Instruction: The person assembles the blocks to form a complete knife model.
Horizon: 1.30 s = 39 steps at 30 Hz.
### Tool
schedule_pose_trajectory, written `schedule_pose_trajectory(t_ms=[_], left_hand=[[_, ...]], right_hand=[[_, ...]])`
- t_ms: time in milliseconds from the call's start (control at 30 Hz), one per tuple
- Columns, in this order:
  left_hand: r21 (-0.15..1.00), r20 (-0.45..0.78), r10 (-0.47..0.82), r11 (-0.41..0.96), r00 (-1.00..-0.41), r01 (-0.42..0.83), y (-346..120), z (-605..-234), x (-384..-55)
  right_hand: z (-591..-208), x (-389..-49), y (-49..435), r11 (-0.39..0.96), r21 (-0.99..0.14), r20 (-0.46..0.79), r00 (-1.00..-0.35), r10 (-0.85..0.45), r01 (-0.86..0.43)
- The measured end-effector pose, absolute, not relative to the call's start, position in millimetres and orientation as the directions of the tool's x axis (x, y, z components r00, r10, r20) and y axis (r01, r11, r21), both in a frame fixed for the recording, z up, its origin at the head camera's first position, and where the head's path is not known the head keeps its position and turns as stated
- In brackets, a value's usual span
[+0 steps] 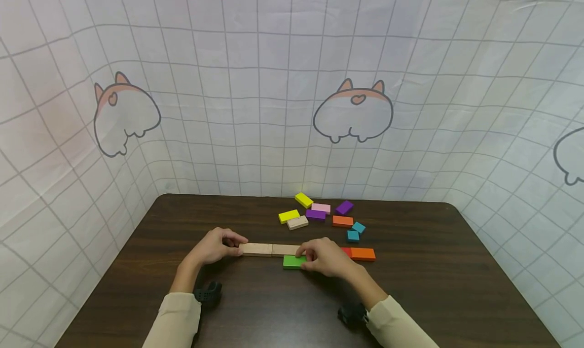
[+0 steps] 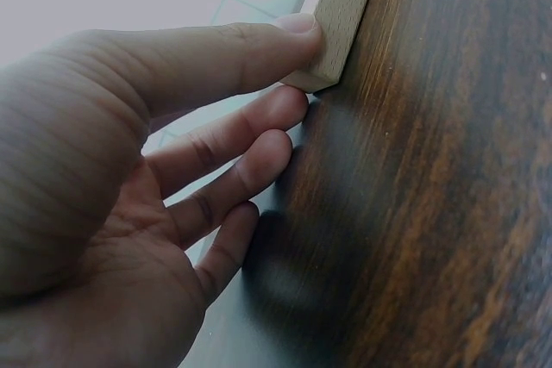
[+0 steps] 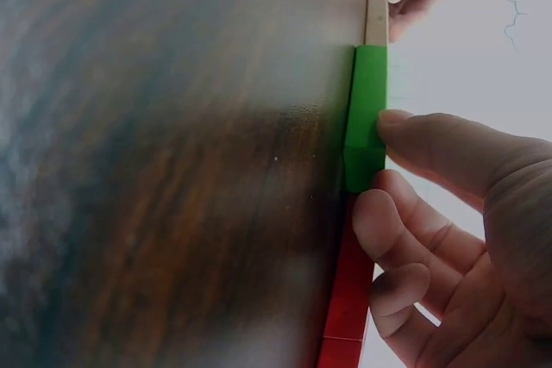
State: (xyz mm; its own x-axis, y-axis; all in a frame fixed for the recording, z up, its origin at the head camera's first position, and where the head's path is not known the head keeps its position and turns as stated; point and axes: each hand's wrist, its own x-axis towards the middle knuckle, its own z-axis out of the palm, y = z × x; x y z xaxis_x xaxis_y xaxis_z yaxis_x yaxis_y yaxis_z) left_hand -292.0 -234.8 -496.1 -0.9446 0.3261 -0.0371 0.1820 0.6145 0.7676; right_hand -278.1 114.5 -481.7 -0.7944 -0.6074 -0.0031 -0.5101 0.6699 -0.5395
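Note:
A row of flat blocks runs left to right across the dark table. At its left end my left hand (image 1: 213, 247) pinches a plain wooden block (image 1: 256, 249); in the left wrist view the thumb presses near the block's end. A second plain wooden block (image 1: 284, 249) adjoins it. My right hand (image 1: 326, 257) pinches a green block (image 1: 293, 262) by its right end, on the near side of the row. Red blocks (image 3: 349, 290) lie in line past the green one in the right wrist view. An orange block (image 1: 363, 254) ends the row at the right.
Behind the row lie loose blocks: yellow (image 1: 289, 216), purple (image 1: 316, 215), pink (image 1: 321, 208), plain wood (image 1: 297, 222), orange (image 1: 343, 221) and small blue ones (image 1: 353, 236). A white gridded curtain (image 1: 274, 160) surrounds the far side of the table (image 1: 255, 307).

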Motion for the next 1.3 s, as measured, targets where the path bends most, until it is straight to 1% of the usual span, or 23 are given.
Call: schedule_pose_trajectory(t_ms=[667,900,1100,1300], left_hand=[[0.772,-0.035,0.330,0.609,-0.943,0.185,-234,-495,-291],[0.773,-0.037,0.329,0.607,-0.944,0.182,-234,-495,-290],[0.771,-0.035,0.328,0.610,-0.944,0.184,-235,-494,-290],[0.766,-0.037,0.320,0.617,-0.947,0.179,-234,-494,-291]], right_hand=[[-479,-278,113,0.686,-0.545,-0.018,-0.811,-0.584,-0.482],[-473,-285,123,0.641,-0.598,0.011,-0.804,-0.595,-0.482],[-452,-304,149,0.622,-0.671,0.020,-0.848,-0.529,-0.404],[-445,-326,180,0.653,-0.662,0.083,-0.902,-0.424,-0.368]])
